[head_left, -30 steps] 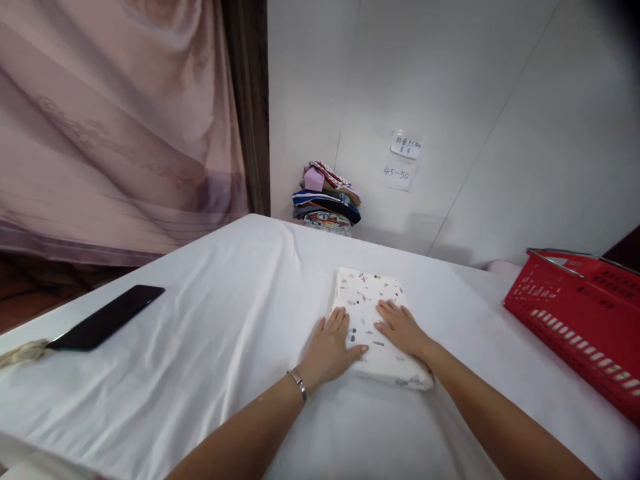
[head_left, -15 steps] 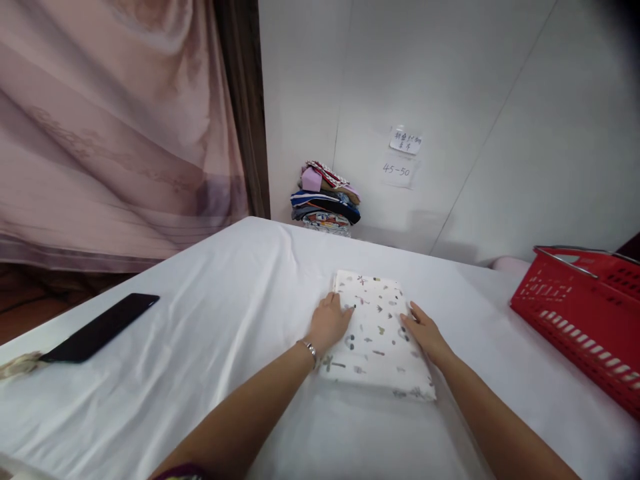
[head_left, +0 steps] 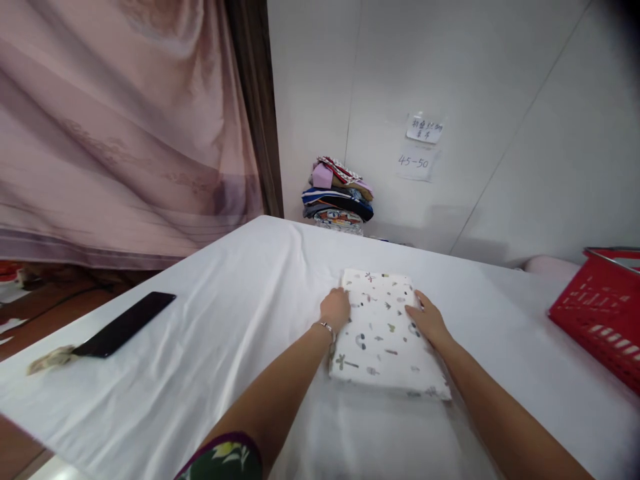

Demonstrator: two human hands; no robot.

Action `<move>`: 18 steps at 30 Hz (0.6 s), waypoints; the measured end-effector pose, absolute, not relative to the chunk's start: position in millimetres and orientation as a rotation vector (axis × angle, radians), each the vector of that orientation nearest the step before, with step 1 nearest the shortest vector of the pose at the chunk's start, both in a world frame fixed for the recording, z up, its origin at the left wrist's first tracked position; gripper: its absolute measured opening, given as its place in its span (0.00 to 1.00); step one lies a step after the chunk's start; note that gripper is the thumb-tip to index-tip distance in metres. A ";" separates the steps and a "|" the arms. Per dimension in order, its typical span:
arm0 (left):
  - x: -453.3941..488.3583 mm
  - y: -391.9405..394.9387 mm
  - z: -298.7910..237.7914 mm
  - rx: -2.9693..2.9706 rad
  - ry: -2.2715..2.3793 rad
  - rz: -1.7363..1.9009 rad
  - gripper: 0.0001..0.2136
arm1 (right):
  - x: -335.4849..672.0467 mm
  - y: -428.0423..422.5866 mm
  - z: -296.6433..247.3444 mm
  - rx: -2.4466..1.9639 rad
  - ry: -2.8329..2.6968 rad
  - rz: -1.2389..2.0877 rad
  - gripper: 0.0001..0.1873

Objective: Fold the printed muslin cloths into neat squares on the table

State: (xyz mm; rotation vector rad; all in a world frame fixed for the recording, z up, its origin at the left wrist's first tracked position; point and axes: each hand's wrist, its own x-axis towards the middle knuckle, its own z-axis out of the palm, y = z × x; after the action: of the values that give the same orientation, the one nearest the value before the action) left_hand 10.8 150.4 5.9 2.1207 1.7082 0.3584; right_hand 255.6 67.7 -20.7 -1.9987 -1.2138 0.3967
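Note:
A folded white cloth (head_left: 383,340) printed with small grey, green and pink figures lies flat on the white-covered table, in front of me. My left hand (head_left: 335,308) is closed at its left edge, the fingers curled in and partly hidden. On the opposite side, my right hand (head_left: 429,320) grips the right edge, with its thumb on the top face and the fingers along the side. Under the near end of the cloth is a sheet of clear, shiny film (head_left: 385,427).
A black phone-like slab (head_left: 129,323) with a pale fluffy strap (head_left: 53,359) lies on the table (head_left: 240,300) to the left. At right stands a red plastic basket (head_left: 597,307). Folded fabrics (head_left: 340,193) are stacked beyond the far edge, by the wall.
My left hand has gone from lying with its thumb on top of the cloth to curling at its left edge. The view has turned slightly left.

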 end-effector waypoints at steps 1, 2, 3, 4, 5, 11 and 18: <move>10.4 151.2 4.4 2.129 1.707 0.353 0.16 | 255.2 67.3 -21.0 -2.025 -1.259 0.389 0.34; 10.1 151.5 2.8 2.137 1.707 0.351 0.16 | 254.5 65.4 -21.2 -2.043 -1.286 0.389 0.35; 9.8 151.5 1.4 2.142 1.710 0.353 0.16 | 253.5 62.1 -21.1 -2.064 -1.292 0.400 0.35; 9.6 151.3 0.2 2.144 1.715 0.355 0.16 | 252.2 57.5 -20.9 -2.084 -1.287 0.417 0.36; 9.5 151.1 -0.7 2.144 1.721 0.358 0.17 | 250.7 51.7 -20.6 -2.099 -1.278 0.435 0.36; 10.1 149.7 5.7 2.113 1.751 0.372 0.17 | 237.9 3.0 -18.3 -2.103 -1.257 0.463 0.37; -4.9 102.5 24.4 2.348 1.476 0.612 0.20 | 230.5 -48.0 -21.0 -2.057 -1.244 0.513 0.34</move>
State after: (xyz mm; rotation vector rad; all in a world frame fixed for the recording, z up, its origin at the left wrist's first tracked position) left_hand -4.9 102.5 24.4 2.3481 1.4758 0.6123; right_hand 230.5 -48.0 -21.0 -2.0574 -1.2439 0.5132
